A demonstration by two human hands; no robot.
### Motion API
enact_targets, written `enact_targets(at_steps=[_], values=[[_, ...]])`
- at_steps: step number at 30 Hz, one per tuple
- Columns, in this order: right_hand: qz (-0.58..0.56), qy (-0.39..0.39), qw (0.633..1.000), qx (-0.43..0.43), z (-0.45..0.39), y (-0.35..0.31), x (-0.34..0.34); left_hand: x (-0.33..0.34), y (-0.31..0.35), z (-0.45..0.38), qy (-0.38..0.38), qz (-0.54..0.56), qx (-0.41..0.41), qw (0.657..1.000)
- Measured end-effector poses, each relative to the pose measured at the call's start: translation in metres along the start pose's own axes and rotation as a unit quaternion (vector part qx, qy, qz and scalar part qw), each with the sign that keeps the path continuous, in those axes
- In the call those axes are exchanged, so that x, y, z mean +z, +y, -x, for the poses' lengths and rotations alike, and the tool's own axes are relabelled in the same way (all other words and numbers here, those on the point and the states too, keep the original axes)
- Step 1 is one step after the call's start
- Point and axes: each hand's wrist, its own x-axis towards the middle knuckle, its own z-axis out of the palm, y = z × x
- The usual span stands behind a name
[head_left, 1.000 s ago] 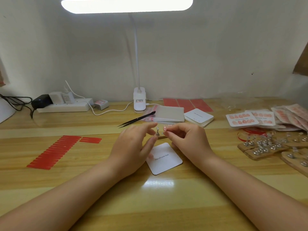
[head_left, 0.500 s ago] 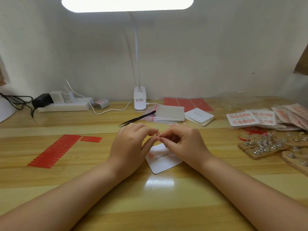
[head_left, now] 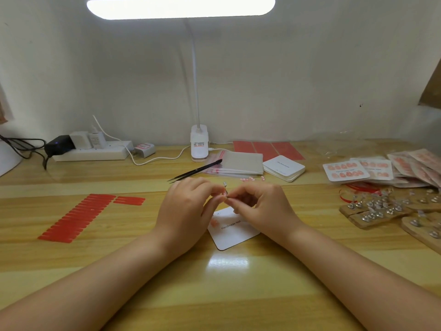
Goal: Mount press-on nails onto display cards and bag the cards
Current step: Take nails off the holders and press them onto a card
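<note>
- Step in hand, imo: getting a press-on nail off its little metal stand (head_left: pixel 225 187) so it can go on the display card (head_left: pixel 232 231). Bagging isn't up yet.
- Left hand (head_left: pixel 188 211) and right hand (head_left: pixel 259 206) meet fingertip to fingertip just above the card's far edge — both curled in, pinching at the stand w/ the nail on it. Which hand has the nail and which has the stand, can't tell, too small.
- The card lies flat on the surface (head_left: pixel 226 295) right under and between the hands, partly hidden by them. One pink nail (head_left: pixel 214 222) looks already stuck on near its left edge, close to the left hand's thumb side.
- Next move prob calls for a clean pull-apart, then setting the nail down beside the first one, straight and pressed firm.
- Tweezers (head_left: pixel 195 170) lie just past the hands, untouched, tips resting off the stack of clear bags (head_left: pixel 238 163).
- Finished cards (head_left: pixel 346 172) sit far right — well apart from the hands.
</note>
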Motion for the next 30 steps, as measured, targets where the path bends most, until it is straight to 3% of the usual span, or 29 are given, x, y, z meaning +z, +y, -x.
enact_targets(at_steps=[16, 30], values=[[-0.008, -0.021, 1.000, -0.004, 0.0008, 0.0001, 0.0003, -0.0029, 0.0006, -0.0007, -0.004, 0.082, -0.026, 0.996], [-0.053, -0.038, 0.998, 0.026, -0.0012, -0.0040, -0.0009, 0.0014, -0.0005, -0.0032, -0.005, 0.245, -0.160, 0.956]])
